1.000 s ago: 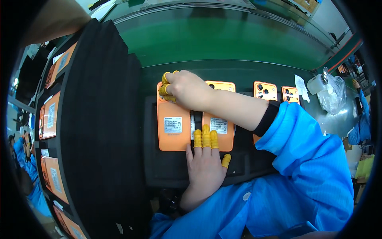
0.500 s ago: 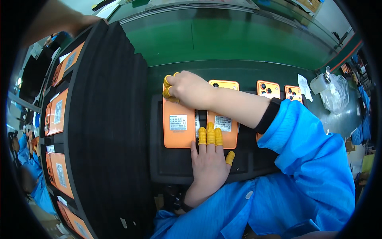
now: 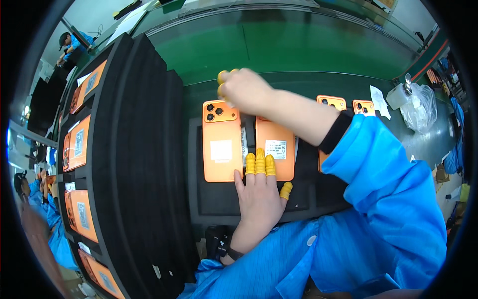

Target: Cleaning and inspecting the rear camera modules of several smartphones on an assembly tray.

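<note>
Two orange phones lie back up, side by side, in a black foam tray (image 3: 318,199). My left hand (image 3: 260,197) lies flat with outstretched fingers, yellow cots on several of them. Its fingertips rest on the lower part of the right phone (image 3: 280,167) and reach toward the gap between the two. Above the camera end of the left phone (image 3: 221,134), my right hand (image 3: 246,92) is raised with its fingers curled together, also in yellow cots. Whatever it may hold is hidden. My right forearm covers the upper part of the right phone. White labels show on both phones.
A tall stack of black foam trays (image 3: 134,164) stands on the left, with several orange phones (image 3: 82,142) in the outer one. Further right are two more phones (image 3: 363,107), a paper slip (image 3: 379,101) and a clear plastic bag (image 3: 418,112). A co-worker (image 3: 74,44) is at far left.
My right hand has lifted up and away from the left phone's top, uncovering its cameras. My left hand stays in place. Another person's arm has left the top of the tray stack.
</note>
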A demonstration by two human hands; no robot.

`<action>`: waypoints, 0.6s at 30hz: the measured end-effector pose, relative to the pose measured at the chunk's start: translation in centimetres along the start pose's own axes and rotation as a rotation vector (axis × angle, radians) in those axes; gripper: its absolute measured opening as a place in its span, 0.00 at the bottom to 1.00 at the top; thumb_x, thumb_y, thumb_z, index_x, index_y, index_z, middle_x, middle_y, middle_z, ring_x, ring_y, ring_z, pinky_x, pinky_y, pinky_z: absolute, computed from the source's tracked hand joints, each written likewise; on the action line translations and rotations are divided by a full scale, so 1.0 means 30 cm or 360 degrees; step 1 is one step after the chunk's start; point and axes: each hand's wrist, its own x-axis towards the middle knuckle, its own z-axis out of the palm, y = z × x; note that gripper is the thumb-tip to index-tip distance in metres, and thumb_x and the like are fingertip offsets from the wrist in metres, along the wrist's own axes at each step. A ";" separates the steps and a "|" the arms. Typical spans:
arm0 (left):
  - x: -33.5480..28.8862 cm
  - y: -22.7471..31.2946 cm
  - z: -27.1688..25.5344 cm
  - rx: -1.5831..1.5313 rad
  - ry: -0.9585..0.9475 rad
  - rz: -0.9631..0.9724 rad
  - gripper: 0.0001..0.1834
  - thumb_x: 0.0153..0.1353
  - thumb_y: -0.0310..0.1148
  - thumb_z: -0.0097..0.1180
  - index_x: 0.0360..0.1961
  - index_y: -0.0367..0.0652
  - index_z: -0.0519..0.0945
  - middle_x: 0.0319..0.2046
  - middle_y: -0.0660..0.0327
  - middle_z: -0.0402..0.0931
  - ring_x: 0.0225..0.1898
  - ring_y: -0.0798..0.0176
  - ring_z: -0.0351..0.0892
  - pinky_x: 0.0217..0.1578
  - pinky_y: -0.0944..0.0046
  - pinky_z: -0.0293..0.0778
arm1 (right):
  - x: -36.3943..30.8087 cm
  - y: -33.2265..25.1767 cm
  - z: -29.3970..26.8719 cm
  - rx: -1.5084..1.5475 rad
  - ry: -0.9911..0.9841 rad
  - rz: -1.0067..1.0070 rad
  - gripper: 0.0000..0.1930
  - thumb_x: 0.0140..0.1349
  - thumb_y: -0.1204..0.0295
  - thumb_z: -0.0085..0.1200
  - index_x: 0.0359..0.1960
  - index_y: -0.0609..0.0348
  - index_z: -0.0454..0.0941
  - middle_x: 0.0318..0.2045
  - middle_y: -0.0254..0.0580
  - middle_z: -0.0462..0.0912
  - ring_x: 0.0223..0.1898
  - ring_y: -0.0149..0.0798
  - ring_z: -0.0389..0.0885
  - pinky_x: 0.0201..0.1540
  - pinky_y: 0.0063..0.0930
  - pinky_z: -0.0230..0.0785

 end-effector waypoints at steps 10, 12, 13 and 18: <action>-0.021 -0.045 -0.012 -0.0066 0.0435 -0.0040 0.29 0.47 0.41 0.57 0.47 0.32 0.67 0.49 0.47 0.64 0.55 0.50 0.57 0.55 0.44 0.46 | -0.155 0.156 -0.218 0.0072 0.0279 0.0105 0.08 0.46 0.71 0.54 0.30 0.56 0.79 0.27 0.40 0.72 0.29 0.41 0.74 0.33 0.31 0.68; -0.025 -0.100 -0.053 0.0047 0.0533 -0.0231 0.30 0.49 0.41 0.56 0.48 0.32 0.66 0.51 0.46 0.62 0.56 0.47 0.55 0.55 0.44 0.47 | -0.135 0.138 -0.204 0.0101 0.0363 0.0000 0.08 0.46 0.71 0.54 0.30 0.56 0.79 0.27 0.40 0.72 0.28 0.41 0.73 0.32 0.31 0.68; -0.027 -0.126 -0.062 0.0117 0.0577 -0.0354 0.30 0.49 0.41 0.56 0.49 0.31 0.66 0.51 0.46 0.61 0.57 0.45 0.54 0.54 0.43 0.47 | -0.114 0.123 -0.189 0.0134 0.0363 -0.0016 0.08 0.46 0.71 0.54 0.30 0.54 0.79 0.29 0.40 0.73 0.30 0.41 0.74 0.35 0.31 0.68; -0.015 -0.172 -0.040 0.0300 0.0286 -0.0601 0.35 0.50 0.46 0.54 0.52 0.31 0.62 0.54 0.46 0.58 0.58 0.44 0.51 0.54 0.42 0.47 | -0.003 0.014 -0.051 0.0267 0.0316 -0.0275 0.07 0.46 0.67 0.54 0.28 0.53 0.80 0.29 0.39 0.74 0.31 0.38 0.75 0.36 0.31 0.67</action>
